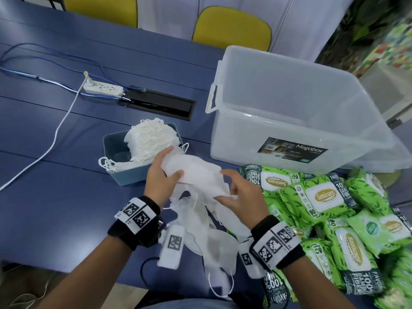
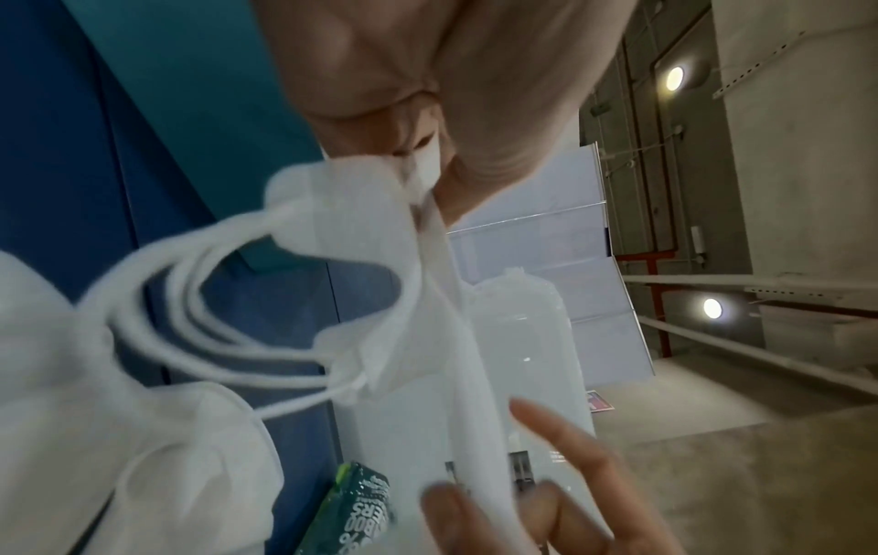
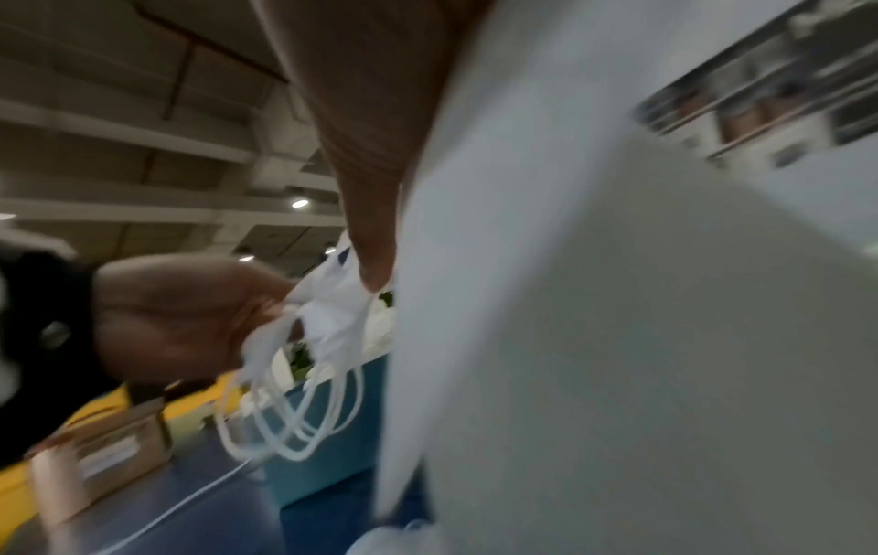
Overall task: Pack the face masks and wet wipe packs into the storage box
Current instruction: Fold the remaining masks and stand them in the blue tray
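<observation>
1. My left hand grips one end of a bunch of masks, thumb on top, fingers curled under. In my judgement this is to hold the stack flat while I square it.
2. My right hand pinches the other end of the bunch, thumb over, fingers below. The two ends are held so the layers don't fan out.
3. The bunch is up off the counter, between the tray and the wipes, just in front of the box. Short carry from here.
4. More masks hang loose below the hands, ear loops dangling. Likely snag risk on lift; I'd gather them first.
5. Tray holds the rest of the masks, heaped above its rim, loops spilling over the edge. It sits left of the box, close to the left hand, so it feeds easily.
6. Wipes are piled on my right, touching the front of the box: same reasoning, right-hand reach.
7. Box is open, lid nowhere in view, and looks empty through the clear walls. Packing not started, by my read.
8. Power strip and cable sit well clear, far left.
</observation>
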Action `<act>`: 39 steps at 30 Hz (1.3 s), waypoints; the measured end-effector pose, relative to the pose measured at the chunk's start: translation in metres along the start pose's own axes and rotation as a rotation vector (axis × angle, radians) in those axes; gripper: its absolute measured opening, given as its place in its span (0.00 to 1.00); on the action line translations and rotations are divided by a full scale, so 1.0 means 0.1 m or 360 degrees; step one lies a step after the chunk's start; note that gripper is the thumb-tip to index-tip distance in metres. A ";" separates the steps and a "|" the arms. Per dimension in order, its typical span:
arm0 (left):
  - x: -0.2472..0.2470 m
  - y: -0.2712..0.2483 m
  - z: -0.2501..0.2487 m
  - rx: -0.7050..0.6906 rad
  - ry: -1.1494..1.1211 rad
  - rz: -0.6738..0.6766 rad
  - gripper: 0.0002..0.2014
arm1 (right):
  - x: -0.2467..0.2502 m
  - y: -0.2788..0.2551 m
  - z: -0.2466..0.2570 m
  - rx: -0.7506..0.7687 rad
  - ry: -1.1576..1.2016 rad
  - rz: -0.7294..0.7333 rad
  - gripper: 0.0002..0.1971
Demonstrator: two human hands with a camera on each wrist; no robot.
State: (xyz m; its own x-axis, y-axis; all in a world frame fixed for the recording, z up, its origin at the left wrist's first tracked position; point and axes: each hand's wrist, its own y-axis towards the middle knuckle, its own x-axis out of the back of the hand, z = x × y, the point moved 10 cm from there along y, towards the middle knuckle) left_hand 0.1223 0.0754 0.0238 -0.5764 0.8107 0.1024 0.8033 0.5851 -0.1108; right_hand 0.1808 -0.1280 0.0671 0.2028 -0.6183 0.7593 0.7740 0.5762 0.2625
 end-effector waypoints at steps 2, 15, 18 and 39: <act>0.06 0.02 -0.03 -0.0068 0.0019 -0.0067 0.25 | 0.17 0.02 -0.25 -0.0178 0.0052 -0.0030 0.24; -0.88 -0.49 0.25 0.0785 -0.0689 0.0591 0.37 | -0.13 -0.02 0.33 0.0441 -0.0537 0.0029 0.08; -0.93 -0.54 0.18 0.0759 -0.0654 0.0706 0.43 | -0.20 -0.01 0.33 0.0323 -0.0428 0.0146 0.14; -0.31 -0.17 0.38 0.0668 -0.0715 -0.0202 0.09 | -0.08 -0.04 -0.31 -0.0351 -0.0313 0.0399 0.26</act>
State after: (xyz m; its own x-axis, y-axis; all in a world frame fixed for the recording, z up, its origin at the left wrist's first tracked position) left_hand 0.1211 0.0407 -0.0151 -0.7435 0.6095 -0.2751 0.6497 0.5610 -0.5130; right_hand 0.1943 -0.1416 0.0414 0.2997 -0.3461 0.8891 0.8299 0.5542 -0.0640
